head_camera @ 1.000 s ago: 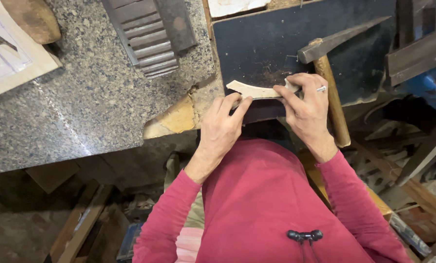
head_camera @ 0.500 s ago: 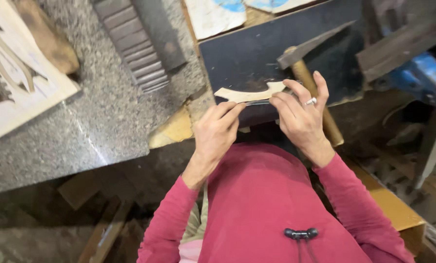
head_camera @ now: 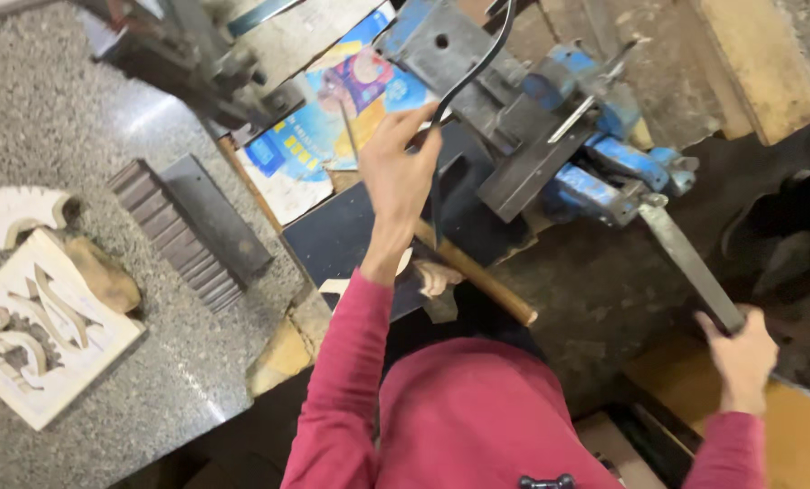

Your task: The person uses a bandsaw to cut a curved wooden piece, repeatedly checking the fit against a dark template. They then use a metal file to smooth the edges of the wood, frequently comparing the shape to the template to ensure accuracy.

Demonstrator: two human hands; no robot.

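Gripping the long grey metal handle (head_camera: 690,264) of the blue bench vise (head_camera: 595,154) in your closed right hand (head_camera: 742,355), you reach your left hand (head_camera: 398,170) farther up, fingers closed round a thin dark curved saw frame (head_camera: 464,77)

- Left hand (head_camera: 396,167) up by the blue vise (head_camera: 550,118), fingers gripping a thin dark curved bar (head_camera: 468,77).
- Right hand (head_camera: 742,351) out wide, closed on the vise's long grey handle (head_camera: 690,263).
- Hammer's wooden handle (head_camera: 477,276) lies on the dark board (head_camera: 333,240).
- Carved pale wooden panel (head_camera: 34,340) sits on the granite tabletop (head_camera: 70,118).
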